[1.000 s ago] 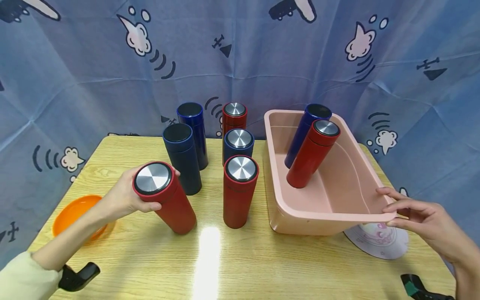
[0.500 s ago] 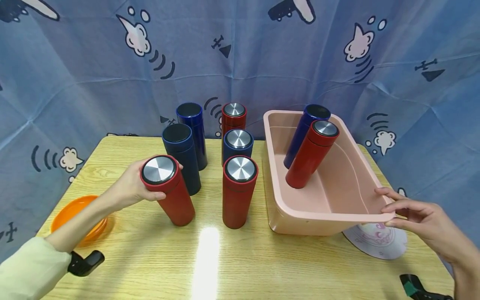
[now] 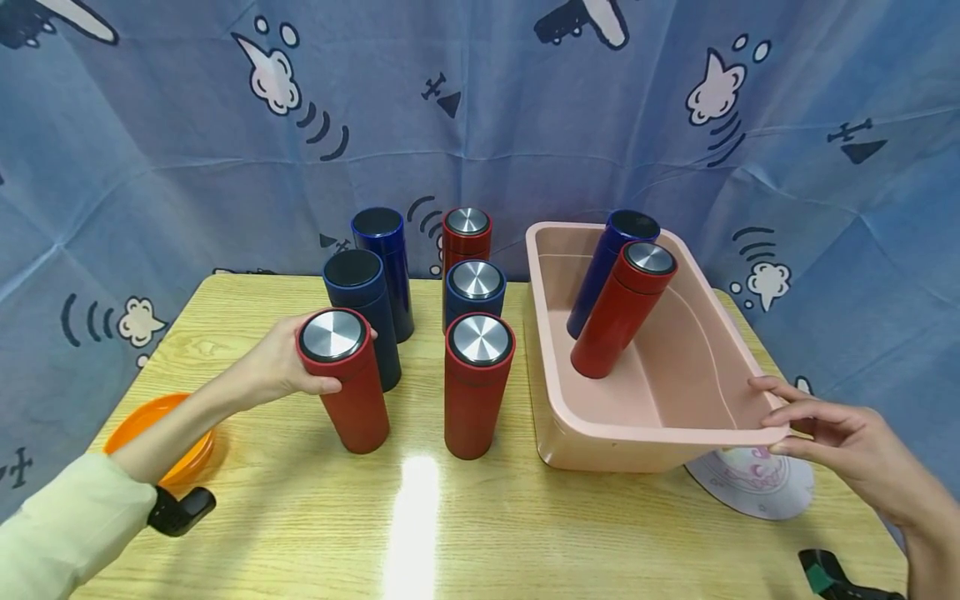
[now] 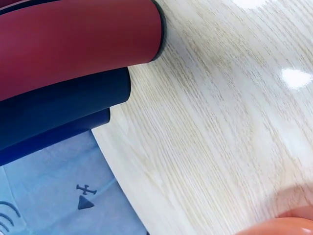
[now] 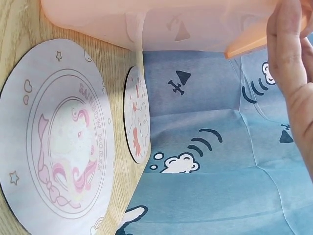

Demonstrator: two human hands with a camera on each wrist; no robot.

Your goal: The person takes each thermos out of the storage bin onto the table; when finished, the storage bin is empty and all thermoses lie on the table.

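My left hand (image 3: 288, 362) grips a matte red thermos bottle (image 3: 356, 408) near its silver lid, fingers behind and thumb in front. Its base is close over the table, in front of a dark blue bottle (image 3: 386, 350) and a glossy blue one (image 3: 397, 283). That red bottle (image 4: 78, 44) crosses the top of the left wrist view. On the right, my right hand (image 3: 847, 425) pinches the near right corner of a pink plastic tub (image 3: 645, 437) between thumb and fingers. Inside the tub, a red bottle (image 3: 618, 317) leans beside a blue bottle (image 3: 596, 275).
Another column has a red bottle (image 3: 476, 408) in front, a blue one (image 3: 476, 296) behind it and a red one (image 3: 467, 242) farthest back. Orange bowls (image 3: 142, 421) sit at left. A round printed mat (image 5: 29, 98) lies beside the tub, with another mat (image 5: 137, 112) farther back.
My left hand has moved right and slightly forward with the red bottle, which now stands more upright in front of the dark blue one. The right hand stays on the tub's rim.
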